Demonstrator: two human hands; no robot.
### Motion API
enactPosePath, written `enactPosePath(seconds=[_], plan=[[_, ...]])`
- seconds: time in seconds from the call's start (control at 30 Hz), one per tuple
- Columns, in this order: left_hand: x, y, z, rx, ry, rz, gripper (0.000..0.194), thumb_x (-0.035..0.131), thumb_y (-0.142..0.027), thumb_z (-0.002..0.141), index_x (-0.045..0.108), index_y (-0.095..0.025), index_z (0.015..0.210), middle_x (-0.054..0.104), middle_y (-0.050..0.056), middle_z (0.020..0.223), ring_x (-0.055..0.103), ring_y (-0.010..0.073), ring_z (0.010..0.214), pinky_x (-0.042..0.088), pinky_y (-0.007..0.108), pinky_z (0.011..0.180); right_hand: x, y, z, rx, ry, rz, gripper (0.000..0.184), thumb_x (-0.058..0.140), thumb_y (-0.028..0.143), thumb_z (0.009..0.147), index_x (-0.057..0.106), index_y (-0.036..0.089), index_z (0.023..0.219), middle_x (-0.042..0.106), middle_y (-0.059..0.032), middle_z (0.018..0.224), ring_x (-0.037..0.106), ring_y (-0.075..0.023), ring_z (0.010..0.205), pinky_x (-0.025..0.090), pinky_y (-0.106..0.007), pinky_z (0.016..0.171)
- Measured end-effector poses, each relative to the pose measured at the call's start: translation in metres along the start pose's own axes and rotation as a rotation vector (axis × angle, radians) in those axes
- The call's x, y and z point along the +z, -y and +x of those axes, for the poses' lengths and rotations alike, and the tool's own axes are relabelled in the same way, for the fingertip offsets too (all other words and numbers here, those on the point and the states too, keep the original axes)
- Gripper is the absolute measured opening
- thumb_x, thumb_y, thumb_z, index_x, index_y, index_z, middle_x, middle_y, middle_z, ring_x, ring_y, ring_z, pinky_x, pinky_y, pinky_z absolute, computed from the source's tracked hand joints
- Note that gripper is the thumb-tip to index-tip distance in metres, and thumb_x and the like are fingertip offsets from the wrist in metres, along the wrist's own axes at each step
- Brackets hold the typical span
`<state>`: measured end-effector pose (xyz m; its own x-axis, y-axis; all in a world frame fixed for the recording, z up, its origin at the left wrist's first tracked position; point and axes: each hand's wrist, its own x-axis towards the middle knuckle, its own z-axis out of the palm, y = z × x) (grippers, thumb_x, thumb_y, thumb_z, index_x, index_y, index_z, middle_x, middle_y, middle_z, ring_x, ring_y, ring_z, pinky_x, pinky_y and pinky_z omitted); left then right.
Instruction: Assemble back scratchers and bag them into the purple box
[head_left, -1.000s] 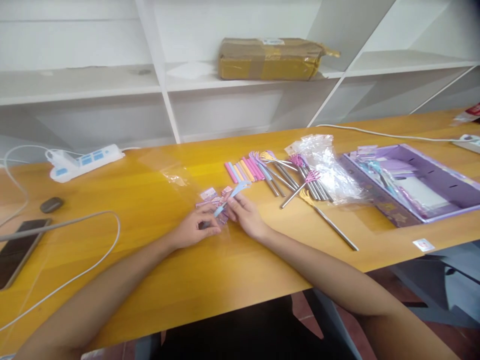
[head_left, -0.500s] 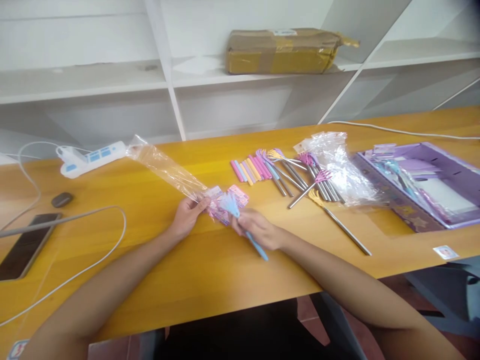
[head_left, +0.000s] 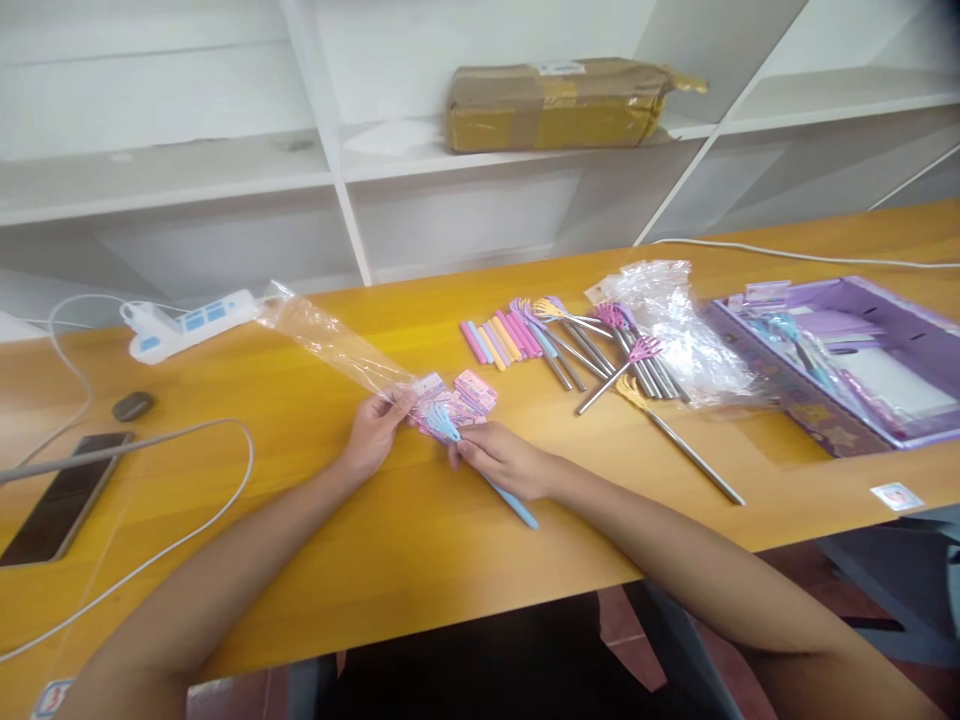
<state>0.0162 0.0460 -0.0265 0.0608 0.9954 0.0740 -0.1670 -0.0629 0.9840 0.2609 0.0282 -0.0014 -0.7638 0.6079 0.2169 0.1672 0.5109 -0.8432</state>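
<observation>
Between the fingers of my left hand point(head_left: 373, 432) is the end of a long clear plastic bag point(head_left: 334, 343), which stretches away to the upper left. My right hand point(head_left: 504, 458) is closed around a blue back scratcher point(head_left: 517, 505). Its claw end is at the bag's near end, over several small pink and purple printed cards point(head_left: 474, 392); whether it is inside the bag I cannot tell. Right of the cards lie several hand-shaped back scratchers with metal rods point(head_left: 577, 345), and beside them a row of coloured tubes point(head_left: 501, 340).
A pile of clear bags point(head_left: 667, 325) lies by a purple box point(head_left: 832, 430) holding wrapped pieces. At left are a power strip point(head_left: 199, 325), a phone point(head_left: 64, 500), a small dark object point(head_left: 133, 405) and a looping cable point(head_left: 244, 470). A taped carton point(head_left: 555, 110) sits on the shelf.
The back scratcher has turned in my right hand, its claw now pointing toward my left hand. My left hand has taken hold of the clear bag, which is raised off the table.
</observation>
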Motion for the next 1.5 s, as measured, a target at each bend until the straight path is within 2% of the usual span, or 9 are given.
enactPosePath(seconds=[0.27,0.6,0.8,0.97,1.2,1.3,1.4,1.5], plan=[[-0.001,-0.004,-0.002,-0.020,0.108,0.055,0.043,0.082,-0.056,0.088,0.072,-0.016,0.077,0.066,0.002,0.072,0.059,0.0153,0.069,0.048,0.028,0.069,-0.004,-0.001,0.001,-0.049,0.042,0.029,0.058,0.026,0.052,0.116,0.066,0.016,0.095,0.068,-0.0068,0.091,0.061,-0.0165,0.083,0.048,-0.030,0.084],[-0.001,-0.006,-0.002,-0.043,0.159,0.113,0.044,0.079,-0.059,0.089,0.072,-0.017,0.077,0.066,0.001,0.069,0.055,0.0141,0.062,0.046,0.028,0.066,-0.007,0.003,-0.001,-0.083,0.093,0.028,0.056,0.027,0.049,0.116,0.065,0.016,0.091,0.065,-0.0054,0.085,0.058,-0.0150,0.077,0.046,-0.028,0.079],[-0.004,-0.005,-0.001,-0.062,0.182,0.149,0.045,0.080,-0.061,0.087,0.072,-0.017,0.079,0.066,0.002,0.070,0.057,0.0150,0.064,0.045,0.027,0.064,-0.008,0.003,-0.001,-0.044,0.117,0.030,0.055,0.030,0.049,0.116,0.070,0.015,0.100,0.067,-0.0066,0.089,0.060,-0.0156,0.081,0.048,-0.028,0.081],[-0.007,-0.005,-0.001,-0.066,0.233,0.141,0.044,0.079,-0.059,0.089,0.074,-0.016,0.084,0.066,0.002,0.072,0.056,0.0144,0.065,0.044,0.027,0.065,-0.008,0.002,-0.003,-0.016,0.143,0.095,0.055,0.028,0.049,0.116,0.070,0.014,0.109,0.064,-0.0049,0.087,0.058,-0.0138,0.079,0.049,-0.026,0.078],[-0.007,-0.010,-0.002,-0.112,0.295,0.159,0.046,0.086,-0.060,0.080,0.076,-0.015,0.082,0.067,0.001,0.071,0.056,0.0138,0.062,0.046,0.026,0.064,-0.005,0.004,-0.001,0.111,0.143,0.280,0.058,0.033,0.057,0.115,0.070,0.014,0.107,0.062,-0.0008,0.074,0.057,-0.0109,0.066,0.050,-0.024,0.071],[-0.004,-0.010,-0.003,-0.115,0.255,0.133,0.045,0.089,-0.058,0.078,0.075,-0.016,0.080,0.067,0.001,0.070,0.055,0.0131,0.061,0.045,0.026,0.060,-0.006,0.004,0.000,0.179,0.090,0.339,0.058,0.039,0.061,0.112,0.070,0.013,0.104,0.063,-0.0010,0.072,0.057,-0.0108,0.065,0.050,-0.023,0.066],[0.001,-0.011,-0.002,-0.095,0.112,-0.022,0.044,0.092,-0.055,0.075,0.073,-0.016,0.078,0.064,0.000,0.069,0.051,0.0106,0.057,0.043,0.025,0.056,-0.011,0.004,0.000,0.252,0.086,0.397,0.057,0.044,0.063,0.110,0.068,0.013,0.101,0.066,-0.0024,0.074,0.062,-0.0121,0.067,0.052,-0.023,0.065],[0.005,-0.016,0.001,-0.094,-0.007,-0.196,0.041,0.095,-0.050,0.074,0.071,-0.016,0.077,0.060,-0.002,0.068,0.047,0.0074,0.055,0.042,0.023,0.056,-0.015,0.004,0.000,0.314,0.118,0.361,0.052,0.051,0.063,0.107,0.067,0.014,0.099,0.069,-0.0028,0.076,0.062,-0.0113,0.062,0.051,-0.022,0.059]])
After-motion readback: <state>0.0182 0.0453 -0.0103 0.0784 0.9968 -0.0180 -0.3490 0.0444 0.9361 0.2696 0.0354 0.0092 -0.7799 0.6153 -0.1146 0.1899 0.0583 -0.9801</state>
